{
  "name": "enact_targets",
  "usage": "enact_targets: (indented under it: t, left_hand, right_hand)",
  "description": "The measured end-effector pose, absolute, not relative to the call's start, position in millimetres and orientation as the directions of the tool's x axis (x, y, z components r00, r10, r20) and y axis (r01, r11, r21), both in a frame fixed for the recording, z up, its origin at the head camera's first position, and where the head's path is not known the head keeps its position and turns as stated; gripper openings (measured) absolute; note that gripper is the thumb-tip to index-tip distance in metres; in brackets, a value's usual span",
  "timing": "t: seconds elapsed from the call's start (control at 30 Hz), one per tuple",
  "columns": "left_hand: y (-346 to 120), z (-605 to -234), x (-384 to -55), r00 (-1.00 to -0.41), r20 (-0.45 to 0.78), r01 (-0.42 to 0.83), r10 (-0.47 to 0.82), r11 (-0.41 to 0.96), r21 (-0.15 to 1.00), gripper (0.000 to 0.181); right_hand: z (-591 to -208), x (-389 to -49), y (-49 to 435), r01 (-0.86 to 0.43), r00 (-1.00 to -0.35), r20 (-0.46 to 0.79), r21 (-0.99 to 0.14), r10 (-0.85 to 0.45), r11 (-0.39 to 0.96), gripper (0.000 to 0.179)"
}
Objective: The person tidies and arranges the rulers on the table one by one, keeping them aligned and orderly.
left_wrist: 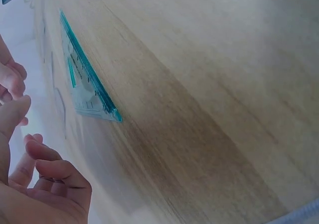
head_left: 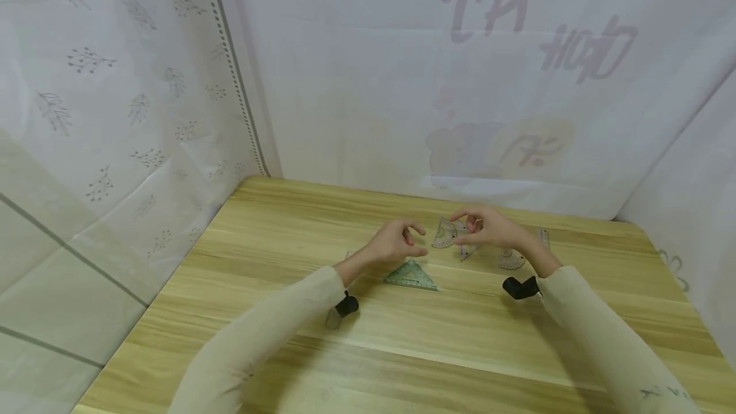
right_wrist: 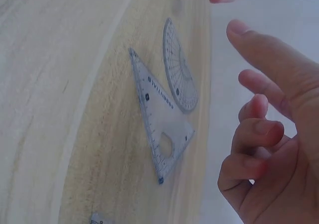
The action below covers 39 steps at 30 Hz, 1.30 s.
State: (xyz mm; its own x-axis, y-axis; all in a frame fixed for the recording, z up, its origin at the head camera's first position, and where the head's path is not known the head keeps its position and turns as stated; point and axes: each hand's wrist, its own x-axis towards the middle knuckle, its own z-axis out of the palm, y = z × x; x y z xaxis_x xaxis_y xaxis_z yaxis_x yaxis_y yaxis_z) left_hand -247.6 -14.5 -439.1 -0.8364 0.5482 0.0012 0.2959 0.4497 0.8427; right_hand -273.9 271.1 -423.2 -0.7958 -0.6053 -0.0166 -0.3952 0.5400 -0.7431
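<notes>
My left hand (head_left: pixel 397 241) hovers near the green set square (head_left: pixel 422 281), thumb and index apart and the other fingers loosely bent, holding nothing. In the left wrist view the green set square (left_wrist: pixel 90 79) lies on the wood beside that hand (left_wrist: pixel 50 194). Over the clear tools at the back, my right hand (head_left: pixel 489 227) has its thumb and index spread with nothing between them. Below it lie a clear protractor (head_left: pixel 444 234) and a clear set square (head_left: pixel 467 252), partly hidden by the fingers. The right wrist view shows this protractor (right_wrist: pixel 180 77) close beside the clear set square (right_wrist: pixel 162 112).
A second clear protractor (head_left: pixel 511 260) and a clear ruler-like strip (head_left: pixel 544 236) lie under the right forearm. Another small clear piece (head_left: pixel 333 319) shows by the left sleeve. Black wrist devices (head_left: pixel 520 287) sit under both wrists. White curtains (head_left: pixel 356 82) border the wooden table (head_left: pixel 402 369).
</notes>
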Motion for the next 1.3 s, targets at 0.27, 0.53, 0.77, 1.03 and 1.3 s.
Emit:
enact_targets:
  t: [0.27,0.53,0.77,1.03,1.3]
  left_hand:
    - [-7.3,-443.6,-249.7,-0.833,0.001,0.298,0.554,0.448,0.843,0.039]
    - [-2.1,-443.6,-250.5,-0.852,-0.016,0.276,0.523,0.476,0.835,0.040]
    - [1.2,-444.9,-251.4,-0.884,-0.033,0.229,0.467,0.493,0.839,0.041]
    - [6.5,-447.7,-252.8,-0.910,-0.045,0.212,0.411,0.556,0.804,0.045]
    - [11.2,-451.4,-256.9,-0.919,-0.055,0.213,0.391,0.607,0.765,0.046]
  right_hand:
    - [-425.2,-280.0,277.0,-0.392,-0.782,-0.013,-0.767,-0.623,0.508,0.052]
    - [-430.6,-286.4,280.4,-0.352,-0.798,-0.040,-0.778,-0.601,0.520,0.051]
    - [-434.0,-292.2,283.4,-0.351,-0.796,-0.040,-0.782,-0.604,0.515,0.052]
    - [-439.5,-301.3,284.5,-0.374,-0.802,-0.039,-0.744,-0.595,0.553,0.049]
    - [-438.7,-306.2,280.2,-0.387,-0.800,-0.044,-0.724,-0.598,0.571,0.050]
